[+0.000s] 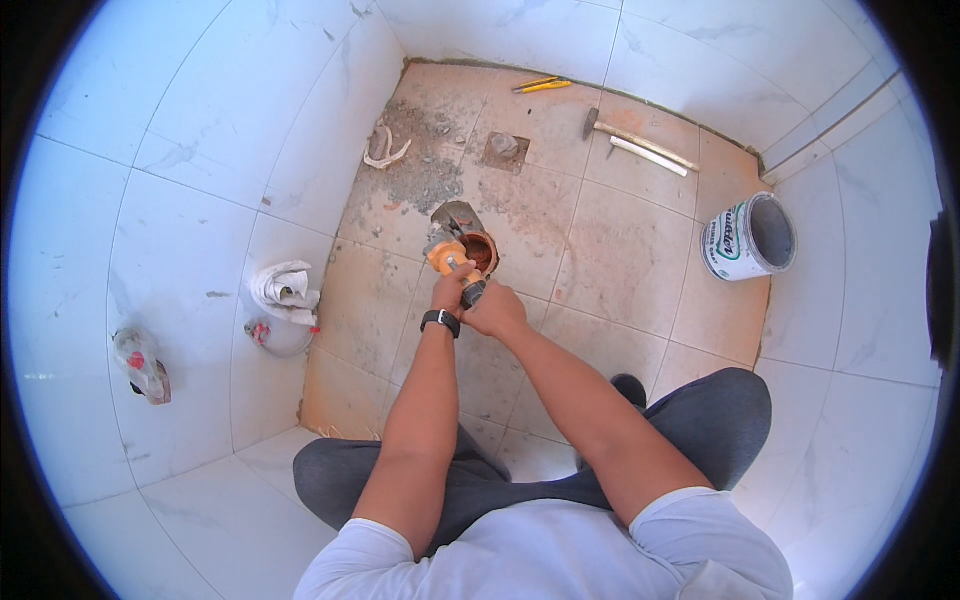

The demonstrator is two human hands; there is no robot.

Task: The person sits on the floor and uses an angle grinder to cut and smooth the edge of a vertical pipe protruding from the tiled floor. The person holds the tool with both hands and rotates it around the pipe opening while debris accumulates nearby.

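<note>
An orange and black power tool (447, 257), which looks like an angle grinder, is gripped in both hands low over the tiled floor. My left hand (452, 288), with a dark watch on its wrist, is wrapped round the orange body. Behind it, my right hand (494, 309) closes on the black rear end. The tool's head is beside a round, reddish-brown pipe opening (481, 252) set in a broken-out hole (456, 216) in the floor. The tool's working end and any disc cannot be made out.
Grey rubble (425, 180) and a curved white offcut (386, 150) lie at the far left, near a square floor recess (507, 150). Beyond are a yellow cutter (542, 86), a hammer (640, 138) and a white rod (648, 156). A white bucket (728, 243) stands right; a white cloth (284, 291) hangs left.
</note>
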